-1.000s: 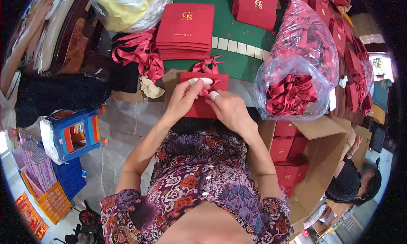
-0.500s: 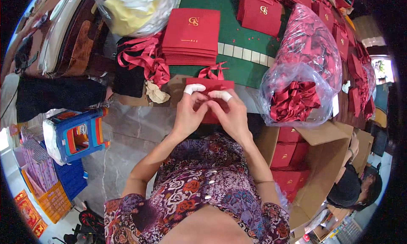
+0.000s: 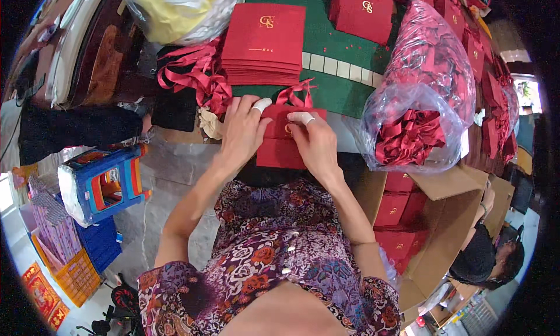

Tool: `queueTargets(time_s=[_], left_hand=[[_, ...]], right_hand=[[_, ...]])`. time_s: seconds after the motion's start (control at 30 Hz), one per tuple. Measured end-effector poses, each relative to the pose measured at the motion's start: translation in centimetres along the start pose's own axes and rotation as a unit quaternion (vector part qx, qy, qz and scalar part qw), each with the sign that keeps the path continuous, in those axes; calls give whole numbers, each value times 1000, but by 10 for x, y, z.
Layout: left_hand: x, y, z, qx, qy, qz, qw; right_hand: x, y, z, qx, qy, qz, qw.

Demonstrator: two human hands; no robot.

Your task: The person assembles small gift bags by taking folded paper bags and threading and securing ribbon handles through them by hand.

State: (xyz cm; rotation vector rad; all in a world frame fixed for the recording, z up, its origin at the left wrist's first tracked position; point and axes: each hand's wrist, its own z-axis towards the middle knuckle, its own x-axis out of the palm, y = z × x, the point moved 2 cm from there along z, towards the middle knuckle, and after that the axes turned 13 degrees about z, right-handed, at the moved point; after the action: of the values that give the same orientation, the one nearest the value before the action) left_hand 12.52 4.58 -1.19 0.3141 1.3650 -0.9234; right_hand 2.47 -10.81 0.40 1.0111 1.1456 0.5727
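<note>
Your left hand (image 3: 242, 125), thumb spread from its fingers, is at the left edge of the red pouch (image 3: 279, 153), by the near edge of the green table (image 3: 331, 97). Whether your right hand (image 3: 318, 139) pinches the pouch, I cannot tell.

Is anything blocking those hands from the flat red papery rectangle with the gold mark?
Nothing visible is: the right hand is over the right side of the flat red papery rectangle, the left hand at its left edge. Shiny red ribbon shows beyond its far edge.
</note>
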Motion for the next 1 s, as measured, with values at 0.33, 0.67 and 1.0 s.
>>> queueTargets(time_s=[0.33, 0.67, 1.0], left_hand=[[-7, -16, 11, 54, 5, -72, 996], [-10, -31, 14, 55, 12, -60, 997], [-5, -36, 9, 3, -17, -44, 999]], right_hand=[[3, -8, -2, -19, -62, 15, 998], [12, -8, -6, -26, -134, 21, 990], [19, -7, -5, -55, -168, 1, 984]])
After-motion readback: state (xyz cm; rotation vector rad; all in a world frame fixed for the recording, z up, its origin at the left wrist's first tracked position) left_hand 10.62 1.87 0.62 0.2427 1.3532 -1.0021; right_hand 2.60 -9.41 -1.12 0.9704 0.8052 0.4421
